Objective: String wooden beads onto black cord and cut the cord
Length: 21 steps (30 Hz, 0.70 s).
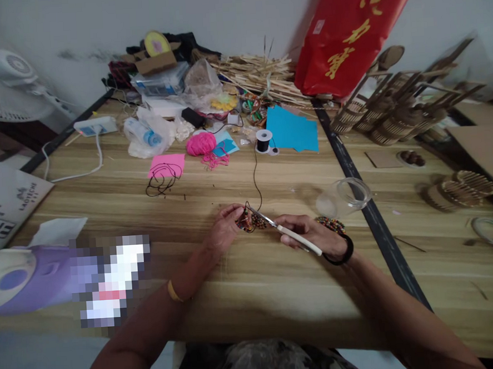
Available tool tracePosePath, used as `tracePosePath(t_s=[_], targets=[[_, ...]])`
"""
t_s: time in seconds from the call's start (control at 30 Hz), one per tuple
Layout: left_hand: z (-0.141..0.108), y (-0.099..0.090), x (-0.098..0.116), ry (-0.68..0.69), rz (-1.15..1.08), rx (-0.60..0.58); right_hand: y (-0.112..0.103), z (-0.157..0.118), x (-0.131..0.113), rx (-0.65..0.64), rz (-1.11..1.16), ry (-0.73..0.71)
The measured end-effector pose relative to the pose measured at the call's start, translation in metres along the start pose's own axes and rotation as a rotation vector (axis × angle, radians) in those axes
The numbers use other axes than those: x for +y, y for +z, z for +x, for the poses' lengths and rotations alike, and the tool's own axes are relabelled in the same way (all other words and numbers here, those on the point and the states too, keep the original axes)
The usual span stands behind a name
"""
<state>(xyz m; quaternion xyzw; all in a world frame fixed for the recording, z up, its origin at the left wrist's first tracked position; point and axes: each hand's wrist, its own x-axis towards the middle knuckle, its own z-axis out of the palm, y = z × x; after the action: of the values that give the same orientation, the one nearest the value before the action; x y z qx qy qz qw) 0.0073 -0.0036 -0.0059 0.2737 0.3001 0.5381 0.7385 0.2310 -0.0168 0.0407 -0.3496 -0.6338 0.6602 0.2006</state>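
Note:
My left hand pinches a small piece of colourful beadwork near the middle of the table. In my right hand is a pair of scissors with pale handles, its blades pointing left at the beadwork. A black cord runs from the beadwork up to a white spool of black cord. The blade tips are close to the cord; whether they touch it, I cannot tell. More strung beads lie just behind my right hand, partly hidden by it.
A clear glass jar lies right of my hands. Pink yarn, a pink paper with black cord and blue sheets lie farther back. Bamboo baskets stand at right. A purple object sits at left.

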Motion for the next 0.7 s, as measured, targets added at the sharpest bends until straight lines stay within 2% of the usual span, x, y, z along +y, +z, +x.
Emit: tracePosePath(t_s=[0.17, 0.47, 0.7], targets=[[-0.001, 0.001, -0.001, -0.019, 0.011, 0.008, -0.002, 0.001, 0.006, 0.028, -0.082, -0.078], [0.002, -0.002, -0.005, -0.035, 0.001, 0.007, -0.006, -0.002, 0.011, 0.133, -0.388, -0.168], [0.0, 0.0, -0.003, -0.037, 0.004, 0.007, -0.008, -0.002, 0.014, 0.157, -0.49, -0.211]])
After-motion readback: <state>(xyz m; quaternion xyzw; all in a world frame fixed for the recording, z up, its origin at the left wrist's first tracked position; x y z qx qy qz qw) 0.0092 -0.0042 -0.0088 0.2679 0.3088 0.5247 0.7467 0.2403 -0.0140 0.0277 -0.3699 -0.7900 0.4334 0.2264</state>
